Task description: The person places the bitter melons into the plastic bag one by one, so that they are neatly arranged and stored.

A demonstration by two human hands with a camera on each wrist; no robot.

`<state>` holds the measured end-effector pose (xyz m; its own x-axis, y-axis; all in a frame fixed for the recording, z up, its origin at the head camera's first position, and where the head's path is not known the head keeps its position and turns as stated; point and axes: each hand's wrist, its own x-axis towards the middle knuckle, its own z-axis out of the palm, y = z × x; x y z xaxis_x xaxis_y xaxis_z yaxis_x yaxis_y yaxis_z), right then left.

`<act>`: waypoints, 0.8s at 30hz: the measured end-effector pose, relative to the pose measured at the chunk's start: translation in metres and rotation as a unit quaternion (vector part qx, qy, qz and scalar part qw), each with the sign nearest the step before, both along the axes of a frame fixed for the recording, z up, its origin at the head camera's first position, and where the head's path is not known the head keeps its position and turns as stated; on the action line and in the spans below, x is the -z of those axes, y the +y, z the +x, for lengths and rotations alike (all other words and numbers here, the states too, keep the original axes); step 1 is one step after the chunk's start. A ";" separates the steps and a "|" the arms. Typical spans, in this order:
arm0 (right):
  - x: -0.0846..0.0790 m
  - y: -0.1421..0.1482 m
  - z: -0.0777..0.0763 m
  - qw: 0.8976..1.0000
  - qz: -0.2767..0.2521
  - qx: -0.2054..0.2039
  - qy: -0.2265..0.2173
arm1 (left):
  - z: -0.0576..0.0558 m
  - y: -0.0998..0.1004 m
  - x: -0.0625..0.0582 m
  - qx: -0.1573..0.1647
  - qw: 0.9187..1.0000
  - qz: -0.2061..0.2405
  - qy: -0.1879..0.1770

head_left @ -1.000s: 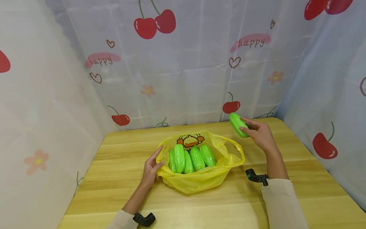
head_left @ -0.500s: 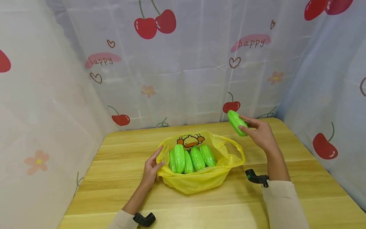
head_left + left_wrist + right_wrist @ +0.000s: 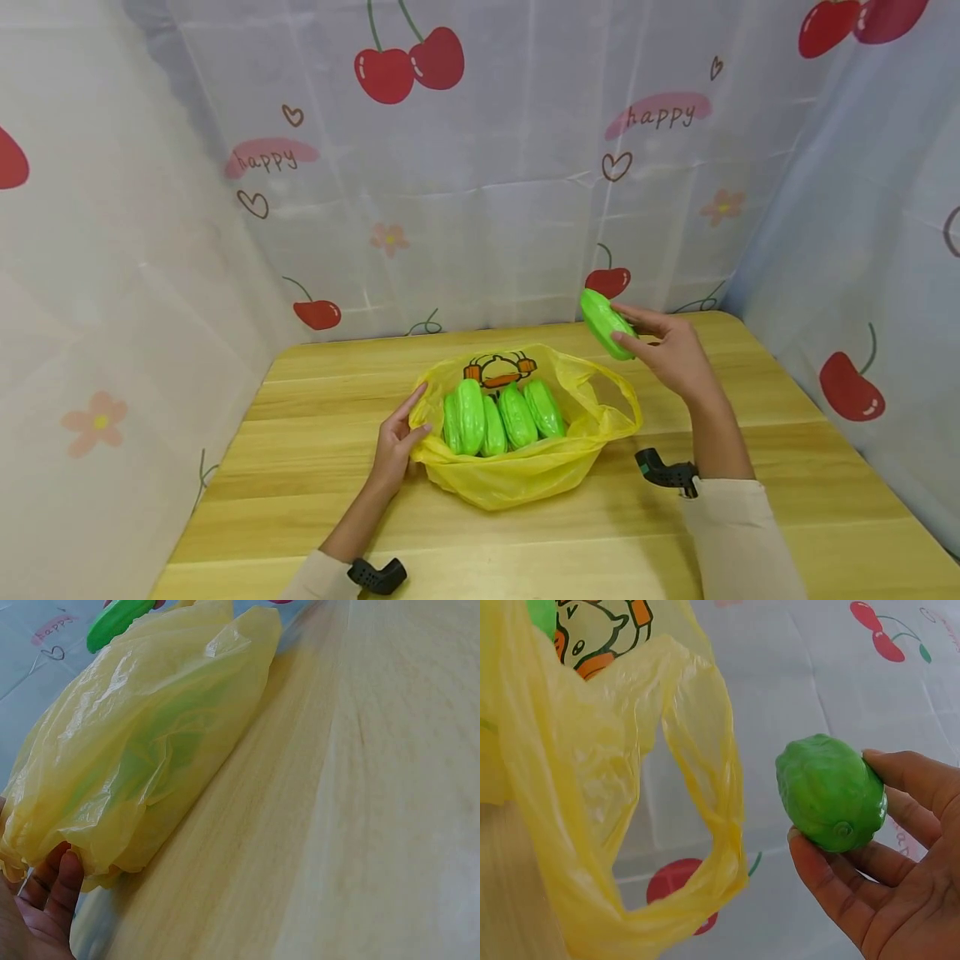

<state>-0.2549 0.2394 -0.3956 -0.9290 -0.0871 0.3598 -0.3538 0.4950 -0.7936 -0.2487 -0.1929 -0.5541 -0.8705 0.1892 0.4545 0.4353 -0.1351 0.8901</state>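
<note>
A yellow plastic bag (image 3: 510, 479) lies with its mouth spread wide. Several glossy green toy bitter melons (image 3: 517, 417) stand side by side in it, their lower ends hidden by the front of the bag. My left hand (image 3: 393, 446) grips the bag's left rim; fingers and thumb pinch the film in the left wrist view. Up beyond the bag's right handle, my right hand (image 3: 671, 350) holds another toy bitter melon (image 3: 603, 323) between thumb and fingers, tilted and off the table. The right wrist view shows this bitter melon (image 3: 831, 791) end-on, with a bumpy skin, apart from the bag.
The bag's loop handle (image 3: 724, 787) sticks out to the right, close to the right hand. Under everything is a wood-grain table (image 3: 315, 400). Cherry-patterned cloth (image 3: 480, 208) hangs along its back edge and at both sides.
My right hand has shifted a little to the left, toward the bag, with the bitter melon in it. The left hand and the bag have stayed in place.
</note>
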 end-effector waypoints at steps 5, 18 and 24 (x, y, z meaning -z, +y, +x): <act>-0.002 -0.007 0.002 1.000 0.001 -0.014 0.008 | 0.000 -0.001 0.001 0.000 1.000 -0.002 0.002; -0.005 -0.023 0.001 0.998 0.017 -0.051 0.019 | 0.000 0.000 -0.002 0.000 1.000 0.001 -0.005; -0.006 -0.032 0.003 0.998 0.023 -0.064 0.015 | 0.000 0.000 -0.001 -0.001 1.000 -0.001 -0.005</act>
<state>-0.2515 0.2076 -0.3896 -0.8981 -0.2204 0.3807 -0.4396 0.4798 -0.7593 -0.2486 -0.1926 -0.5529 -0.8755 0.1879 0.4451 0.4263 -0.1332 0.8947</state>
